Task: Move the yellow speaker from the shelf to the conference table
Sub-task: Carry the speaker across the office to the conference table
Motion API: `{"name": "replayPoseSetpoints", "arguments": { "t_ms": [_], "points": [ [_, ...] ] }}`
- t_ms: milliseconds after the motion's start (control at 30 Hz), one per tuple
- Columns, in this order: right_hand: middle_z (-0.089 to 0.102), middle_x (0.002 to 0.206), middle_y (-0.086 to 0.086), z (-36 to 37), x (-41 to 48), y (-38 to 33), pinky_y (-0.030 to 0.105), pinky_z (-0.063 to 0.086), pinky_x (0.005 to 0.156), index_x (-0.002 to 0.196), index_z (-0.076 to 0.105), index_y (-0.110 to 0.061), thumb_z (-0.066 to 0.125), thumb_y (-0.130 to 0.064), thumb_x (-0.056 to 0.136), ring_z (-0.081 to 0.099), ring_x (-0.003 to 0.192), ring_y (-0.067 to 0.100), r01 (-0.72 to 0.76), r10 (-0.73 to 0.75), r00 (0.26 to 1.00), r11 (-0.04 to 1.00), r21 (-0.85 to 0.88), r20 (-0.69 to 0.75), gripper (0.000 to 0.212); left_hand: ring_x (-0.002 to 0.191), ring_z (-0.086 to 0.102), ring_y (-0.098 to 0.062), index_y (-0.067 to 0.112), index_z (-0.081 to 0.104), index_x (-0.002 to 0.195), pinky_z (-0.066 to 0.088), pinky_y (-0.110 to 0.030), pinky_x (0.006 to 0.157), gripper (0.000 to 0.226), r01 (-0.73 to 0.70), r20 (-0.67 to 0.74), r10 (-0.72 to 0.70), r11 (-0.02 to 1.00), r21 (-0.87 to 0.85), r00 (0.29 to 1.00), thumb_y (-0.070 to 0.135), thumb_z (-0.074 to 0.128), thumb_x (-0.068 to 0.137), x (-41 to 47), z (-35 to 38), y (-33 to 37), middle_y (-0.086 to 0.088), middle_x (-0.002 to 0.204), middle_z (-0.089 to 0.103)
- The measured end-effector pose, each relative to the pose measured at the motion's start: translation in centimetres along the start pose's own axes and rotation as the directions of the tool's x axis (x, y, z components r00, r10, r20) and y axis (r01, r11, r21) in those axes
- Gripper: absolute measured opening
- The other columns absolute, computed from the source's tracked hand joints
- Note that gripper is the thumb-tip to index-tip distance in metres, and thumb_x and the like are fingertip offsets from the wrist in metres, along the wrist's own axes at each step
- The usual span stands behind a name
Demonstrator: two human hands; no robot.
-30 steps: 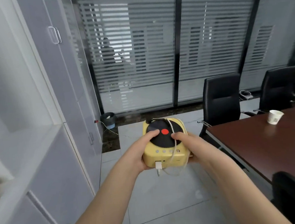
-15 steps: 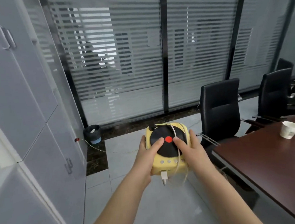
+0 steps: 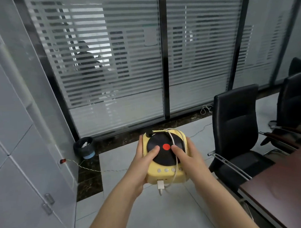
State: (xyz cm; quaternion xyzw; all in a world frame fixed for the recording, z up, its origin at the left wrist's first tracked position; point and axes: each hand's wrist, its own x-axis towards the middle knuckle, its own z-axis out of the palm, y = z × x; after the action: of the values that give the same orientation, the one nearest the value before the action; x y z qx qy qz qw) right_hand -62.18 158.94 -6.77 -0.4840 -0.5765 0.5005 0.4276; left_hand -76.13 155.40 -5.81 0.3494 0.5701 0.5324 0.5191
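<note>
speaker: yellow speaker (image 3: 165,157), boxy, black disc with red dot on top, carried in mid-air over the floor, near centre; off the shelf, not yet on the table
left hand: left hand (image 3: 143,168) clamped on the speaker's left side, thumb flat on the black disc
right hand: right hand (image 3: 189,162) clamped on the speaker's right side, thumb on the disc beside the red dot
cable: white cable (image 3: 174,151) looped across the top, down the near face, plug (image 3: 160,185) seated in the near side, short loose tail hanging below
target: conference table (image 3: 287,189), dark wood, near right, well apart from the speaker
obstacle: black chair (image 3: 235,130) between speaker and table's far end, metal armrest sticking out to the left
step: carry phase, judged roughly midway; set-down still to come
risk 1: dangling cable tail likely to snag on the chair armrest or table edge during the swing right; could yank the plug or tip the load
risk 2: thumbs resting on a smooth disc, possibly free to turn; grip may slip if weight shifts there instead of the sides
risk 3: corner of table close to the path; low approach could knock the speaker's underside on the edge
risk 4: floor wire (image 3: 89,168) at left, trip hazard only if stepping back that way
writing: none readable; four small buttons on the near top edge, markings too small; no brand visible
</note>
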Motion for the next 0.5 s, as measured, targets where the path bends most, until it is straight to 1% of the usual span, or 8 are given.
{"name": "replayPoseSetpoints", "arguments": {
  "t_ms": [67,167,233,267,333,400,433,500],
  "points": [
    [0.065,0.113,-0.004,0.5,3.1,0.5,0.041,0.052,0.094,0.125,0.05,-0.033,0.057,-0.036,0.089,0.063,0.105,0.017,-0.05,0.05,0.999,0.999,-0.012,-0.014,0.037,0.097,0.068,-0.021,0.057,0.022,0.138,0.058,-0.037,0.072,0.064,0.052,0.008,-0.052,0.999,0.002,0.999,0.033,0.059,0.091,3.5,-0.1,0.1,0.006,0.117,0.064],
    [0.063,0.106,-0.007,1.2,9.2,1.4,0.041,0.05,0.096,0.121,0.046,-0.033,0.055,-0.039,0.09,0.061,0.105,0.019,-0.117,0.115,0.992,0.992,-0.046,-0.045,0.032,0.093,0.069,-0.023,0.059,0.029,0.124,0.059,-0.044,0.078,0.051,0.114,0.04,-0.114,0.993,0.019,0.993,0.035,0.059,0.091,10.5,-0.4,0.2,0.005,0.108,0.067],
    [0.064,0.115,-0.002,1.5,12.8,1.5,0.044,0.05,0.097,0.127,0.048,-0.029,0.055,-0.042,0.09,0.061,0.108,0.022,-0.152,0.147,0.986,0.987,-0.059,-0.072,0.04,0.096,0.069,-0.026,0.054,0.032,0.128,0.056,-0.051,0.085,0.052,0.14,0.054,-0.142,0.989,0.042,0.988,0.038,0.061,0.089,14.7,-0.5,0.6,0.002,0.111,0.068],
    [0.064,0.117,-0.001,1.7,14.4,1.5,0.044,0.05,0.096,0.131,0.047,-0.028,0.055,-0.042,0.09,0.062,0.108,0.022,-0.164,0.159,0.984,0.985,-0.061,-0.087,0.044,0.098,0.069,-0.027,0.053,0.032,0.133,0.055,-0.054,0.086,0.056,0.14,0.063,-0.143,0.989,0.048,0.988,0.039,0.062,0.088,16.5,-0.6,0.9,0.001,0.114,0.068],
    [0.063,0.117,-0.002,2.2,19.0,1.2,0.037,0.051,0.09,0.131,0.047,-0.026,0.054,-0.041,0.09,0.061,0.106,0.02,-0.176,0.168,0.979,0.982,-0.062,-0.117,0.044,0.099,0.069,-0.027,0.053,0.029,0.138,0.056,-0.055,0.085,0.063,0.152,0.097,-0.157,0.987,0.053,0.983,0.04,0.063,0.087,21.7,-0.7,2.0,0.0,0.117,0.067],
    [0.059,0.113,-0.002,2.5,22.6,0.6,0.029,0.049,0.079,0.127,0.045,-0.028,0.053,-0.039,0.092,0.058,0.102,0.019,-0.18,0.171,0.976,0.982,-0.06,-0.138,0.038,0.098,0.07,-0.027,0.052,0.029,0.14,0.057,-0.053,0.082,0.065,0.154,0.123,-0.16,0.986,0.057,0.979,0.041,0.063,0.086,25.8,-0.8,3.1,-0.001,0.117,0.067],
    [0.058,0.112,-0.002,2.6,24.4,0.2,0.028,0.049,0.078,0.126,0.044,-0.03,0.053,-0.038,0.092,0.058,0.101,0.019,-0.18,0.171,0.974,0.983,-0.048,-0.151,0.035,0.098,0.069,-0.027,0.052,0.027,0.141,0.058,-0.05,0.079,0.066,0.156,0.138,-0.164,0.986,0.064,0.977,0.041,0.063,0.086,27.9,-0.7,3.8,-0.001,0.117,0.067],
    [0.06,0.115,0.0,2.7,27.9,0.0,0.033,0.051,0.086,0.131,0.044,-0.028,0.053,-0.036,0.093,0.059,0.104,0.02,-0.172,0.165,0.971,0.985,-0.026,-0.176,0.04,0.097,0.069,-0.027,0.052,0.026,0.141,0.059,-0.044,0.073,0.067,0.148,0.168,-0.158,0.986,0.072,0.973,0.04,0.063,0.087,31.7,-0.5,4.8,-0.002,0.116,0.067]
  ]
}}
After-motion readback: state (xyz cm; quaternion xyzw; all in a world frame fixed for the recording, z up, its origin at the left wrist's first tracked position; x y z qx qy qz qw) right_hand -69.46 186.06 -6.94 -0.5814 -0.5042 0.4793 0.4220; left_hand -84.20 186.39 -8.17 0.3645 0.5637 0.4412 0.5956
